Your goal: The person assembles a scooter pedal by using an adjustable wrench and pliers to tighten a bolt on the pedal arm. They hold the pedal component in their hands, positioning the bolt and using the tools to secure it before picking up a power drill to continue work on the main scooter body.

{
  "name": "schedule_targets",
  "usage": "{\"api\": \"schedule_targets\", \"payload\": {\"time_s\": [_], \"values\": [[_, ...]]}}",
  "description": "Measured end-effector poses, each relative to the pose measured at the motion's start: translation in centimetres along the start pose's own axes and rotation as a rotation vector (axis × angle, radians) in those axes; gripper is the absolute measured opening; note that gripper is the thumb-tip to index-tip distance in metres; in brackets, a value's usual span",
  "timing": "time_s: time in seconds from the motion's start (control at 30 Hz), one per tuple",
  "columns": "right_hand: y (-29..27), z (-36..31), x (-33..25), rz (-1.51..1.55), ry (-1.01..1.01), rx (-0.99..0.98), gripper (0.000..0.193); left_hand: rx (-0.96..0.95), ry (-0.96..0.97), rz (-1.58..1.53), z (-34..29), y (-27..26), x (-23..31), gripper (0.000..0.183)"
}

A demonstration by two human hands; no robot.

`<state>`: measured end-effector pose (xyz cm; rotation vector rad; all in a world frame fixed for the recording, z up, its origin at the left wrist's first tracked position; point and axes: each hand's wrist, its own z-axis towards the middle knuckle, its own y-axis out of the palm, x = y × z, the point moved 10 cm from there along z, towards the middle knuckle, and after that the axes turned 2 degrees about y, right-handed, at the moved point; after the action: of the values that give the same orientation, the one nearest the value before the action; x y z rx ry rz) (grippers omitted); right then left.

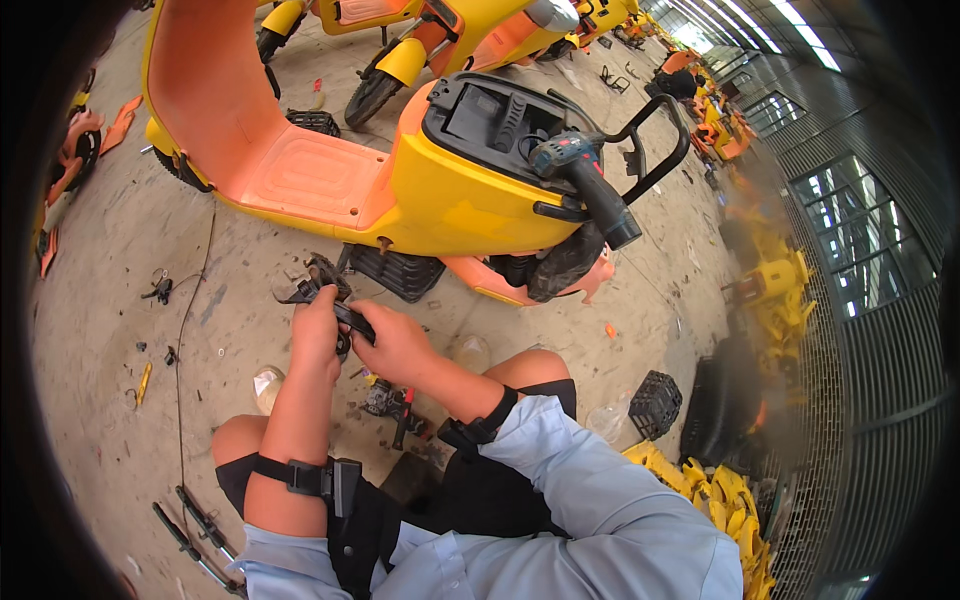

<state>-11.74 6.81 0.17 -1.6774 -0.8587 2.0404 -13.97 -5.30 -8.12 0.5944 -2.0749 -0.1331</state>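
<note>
In the head view, the cordless drill (pixel 590 180) in front of you lies across the open top of the yellow scooter (pixel 470 210), its battery end poking past the side; any lettering on its casing is too small to read. You hold the black part (pixel 353 321) between both hands, above the concrete floor (pixel 250 330) and just your side of the scooter's lower edge. Your left hand (pixel 316 325) has its fingers curled closed on the part, thumb along the top; your right hand (pixel 396 346) wraps closed around its near end. Your knees flank your forearms, and a red-handled tool (pixel 403 418) lies on the floor between your legs. To your left, floor stretches from your hands to a thin cable (pixel 179 420), with a yellow-handled tool (pixel 145 382) past it. To your right sit a black basket (pixel 656 404) and piled yellow scraps (pixel 728 500), near the ribbed wall (pixel 890 370).
</note>
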Motion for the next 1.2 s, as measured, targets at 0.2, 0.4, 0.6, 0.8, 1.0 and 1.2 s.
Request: {"api": "schedule_targets", "payload": {"time_s": [0.2, 0.4, 0.6, 0.8, 1.0, 1.2], "values": [[-1.1, 0.8, -1.3, 0.055, -0.093, 0.050, 0.043, -0.015, -0.030, -0.071, -0.4, 0.1, 0.6, 0.018], [-17.7, 0.5, -4.3, -0.431, -0.214, 0.649, 0.045, 0.007, -0.089, -0.095, -0.3, 1.1, 1.1, 0.023], [-31.2, 3.9, -1.7, -1.190, 0.093, 0.703, 0.052, -0.019, -0.097, -0.125, -0.7, 2.3, 2.3, 0.022], [-35.3, 6.9, 8.8, -0.867, 0.553, 0.191, 0.063, -0.060, -0.119, -0.087, 0.2, 3.6, 0.6, 0.022], [-35.4, 4.9, 6.1, -0.833, 0.397, 0.505, 0.065, -0.062, -0.159, -0.155, -0.7, 3.6, 1.4, 0.022], [-31.6, 3.2, 0.7, -0.952, 0.214, 0.604, 0.053, -0.053, -0.136, -0.149, -0.3, 3.3, 0.7, 0.024]]}}
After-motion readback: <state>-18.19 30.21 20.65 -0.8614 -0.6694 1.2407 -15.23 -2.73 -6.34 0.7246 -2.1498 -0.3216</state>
